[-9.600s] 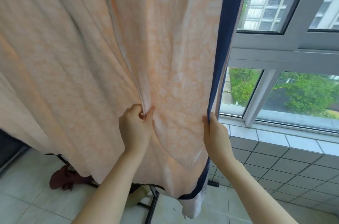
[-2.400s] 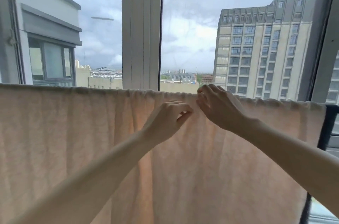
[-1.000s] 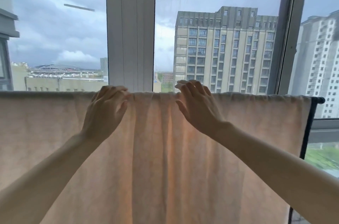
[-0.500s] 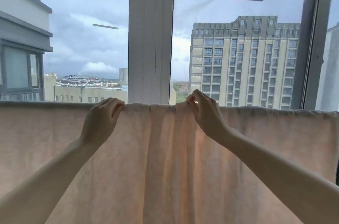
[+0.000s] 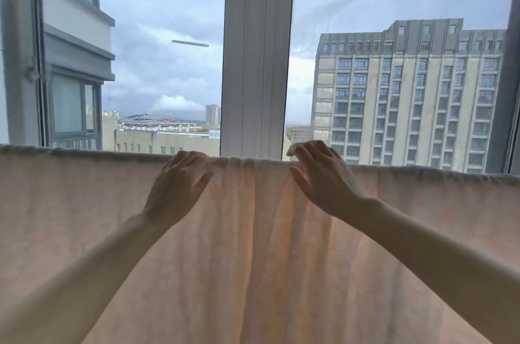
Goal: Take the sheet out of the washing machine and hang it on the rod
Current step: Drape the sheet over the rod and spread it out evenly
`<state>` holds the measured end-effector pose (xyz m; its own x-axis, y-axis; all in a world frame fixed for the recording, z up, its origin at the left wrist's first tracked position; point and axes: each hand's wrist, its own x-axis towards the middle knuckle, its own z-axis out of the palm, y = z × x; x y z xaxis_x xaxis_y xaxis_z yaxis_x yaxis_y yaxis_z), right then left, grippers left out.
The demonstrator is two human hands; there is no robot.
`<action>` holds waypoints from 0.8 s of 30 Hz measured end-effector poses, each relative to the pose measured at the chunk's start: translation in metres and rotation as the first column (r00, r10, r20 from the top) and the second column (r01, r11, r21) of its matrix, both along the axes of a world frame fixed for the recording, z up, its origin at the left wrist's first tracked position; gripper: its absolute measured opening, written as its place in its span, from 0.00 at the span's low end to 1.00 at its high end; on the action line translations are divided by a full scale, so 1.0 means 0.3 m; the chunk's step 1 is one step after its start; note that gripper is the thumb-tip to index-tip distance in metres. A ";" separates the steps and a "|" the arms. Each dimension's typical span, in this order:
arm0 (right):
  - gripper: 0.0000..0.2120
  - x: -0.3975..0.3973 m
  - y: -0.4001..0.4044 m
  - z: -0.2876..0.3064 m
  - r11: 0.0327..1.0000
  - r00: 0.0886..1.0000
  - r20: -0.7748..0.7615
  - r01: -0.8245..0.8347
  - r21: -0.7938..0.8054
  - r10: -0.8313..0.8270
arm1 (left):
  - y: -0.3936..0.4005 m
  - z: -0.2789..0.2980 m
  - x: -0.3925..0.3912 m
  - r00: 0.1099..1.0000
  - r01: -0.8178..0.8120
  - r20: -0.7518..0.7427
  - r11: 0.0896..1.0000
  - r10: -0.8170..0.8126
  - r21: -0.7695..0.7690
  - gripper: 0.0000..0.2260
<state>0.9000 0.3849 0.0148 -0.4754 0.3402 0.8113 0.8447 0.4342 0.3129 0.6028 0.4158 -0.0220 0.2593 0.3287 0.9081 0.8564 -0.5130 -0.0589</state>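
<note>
The pale peach sheet hangs over the rod across the whole width of the view, and the rod itself is hidden under its top fold. A bunch of vertical pleats sits in the middle, between my hands. My left hand rests on the sheet at the top fold, fingers laid loosely over the edge and thumb apart. My right hand hovers at the top fold just right of the pleats, with its fingers spread and lifted slightly above the cloth, holding nothing.
Right behind the sheet stands a large window with a white centre post. A grey frame post is at the far right. Buildings and cloudy sky show through the glass.
Half a second ago both hands pinched the sheet's top fold. Now the right hand has let go and spread its fingers, the left has loosened, and the pleats between them are a little wider.
</note>
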 end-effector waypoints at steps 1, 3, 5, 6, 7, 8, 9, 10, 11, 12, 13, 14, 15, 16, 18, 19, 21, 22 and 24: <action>0.13 -0.024 0.010 0.011 0.999 1.000 0.007 0.015 -0.050 -0.015 | 0.007 0.025 -0.016 0.999 -0.025 0.042 1.000 0.026 -0.011 0.09; 0.17 -0.069 0.036 0.018 0.988 0.999 0.026 0.038 -0.147 -0.034 | 0.033 0.058 -0.064 0.991 -0.072 0.106 0.996 0.078 -0.060 0.12; 0.19 -0.108 0.061 0.016 0.980 0.999 0.015 0.037 -0.195 -0.035 | 0.056 0.074 -0.120 0.983 -0.099 0.138 0.984 0.120 -0.148 0.13; 0.18 -0.128 0.071 0.015 0.979 1.000 -0.001 0.023 -0.201 -0.024 | 0.068 0.078 -0.148 0.982 -0.108 0.135 0.978 0.133 -0.179 0.12; 0.17 -0.147 0.079 0.014 0.980 1.000 -0.017 0.006 -0.201 -0.010 | 0.080 0.081 -0.175 0.982 -0.113 0.127 0.974 0.140 -0.198 0.11; 0.14 -0.168 0.087 0.012 0.979 1.000 -0.032 -0.008 -0.202 0.002 | 0.089 0.083 -0.201 0.983 -0.111 0.122 0.971 0.139 -0.211 0.11; 0.12 -0.188 0.094 0.010 0.979 0.999 -0.046 -0.022 -0.203 0.013 | 0.096 0.082 -0.225 0.985 -0.099 0.118 0.971 0.127 -0.218 0.10; 0.11 -0.207 0.100 0.008 0.978 0.997 -0.066 -0.038 -0.203 0.024 | 0.101 0.078 -0.248 0.988 -0.075 0.113 0.973 0.102 -0.219 0.09; 0.11 -0.224 0.106 0.009 0.978 0.995 -0.093 -0.054 -0.203 0.036 | 0.104 0.074 -0.271 0.992 -0.043 0.110 0.976 0.068 -0.214 0.09; 0.10 -0.241 0.111 0.010 0.977 0.991 -0.123 -0.068 -0.203 0.044 | 0.105 0.070 -0.293 0.993 -0.010 0.110 0.979 0.033 -0.203 0.08; 0.09 -0.256 0.114 0.013 0.976 0.988 -0.150 -0.074 -0.203 0.043 | 0.105 0.068 -0.314 0.994 0.017 0.111 0.983 0.003 -0.183 0.08; 0.08 -0.272 0.118 0.016 0.977 0.984 -0.176 -0.069 -0.201 0.033 | 0.105 0.067 -0.332 0.994 0.037 0.112 0.987 -0.020 -0.156 0.08; 0.07 -0.287 0.119 0.019 0.980 0.980 -0.200 -0.056 -0.192 0.017 | 0.105 0.067 -0.348 0.993 0.053 0.111 0.990 -0.039 -0.131 0.08; 0.07 -0.302 0.120 0.020 0.982 0.975 -0.220 -0.036 -0.184 -0.006 | 0.104 0.069 -0.360 0.992 0.066 0.110 0.992 -0.054 -0.110 0.07; 0.07 -0.335 0.121 0.020 0.983 0.972 -0.227 0.025 -0.180 -0.066 | 0.109 0.076 -0.388 0.992 0.081 0.100 0.993 -0.073 -0.081 0.05; 0.07 -0.349 0.121 0.018 0.981 0.971 -0.219 0.056 -0.184 -0.097 | 0.114 0.078 -0.404 0.993 0.078 0.095 0.994 -0.070 -0.076 0.04; 0.05 -0.372 0.127 0.023 0.973 0.961 -0.237 0.094 -0.212 -0.144 | 0.128 0.079 -0.445 0.993 0.046 0.108 0.996 -0.038 -0.073 0.03; 0.04 -0.382 0.133 0.032 0.967 0.950 -0.268 0.094 -0.238 -0.159 | 0.134 0.080 -0.470 0.991 0.026 0.131 0.997 -0.016 -0.070 0.03; 0.05 -0.405 0.150 0.055 0.962 0.929 -0.331 0.077 -0.261 -0.164 | 0.145 0.082 -0.528 0.981 -0.003 0.191 0.997 0.017 -0.073 0.04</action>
<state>0.7784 0.4298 0.0313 -0.1221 0.5817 0.8042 0.9315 0.3469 -0.1095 0.4444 0.4594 0.0027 0.0792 0.3966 0.9146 0.8533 -0.5013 0.1435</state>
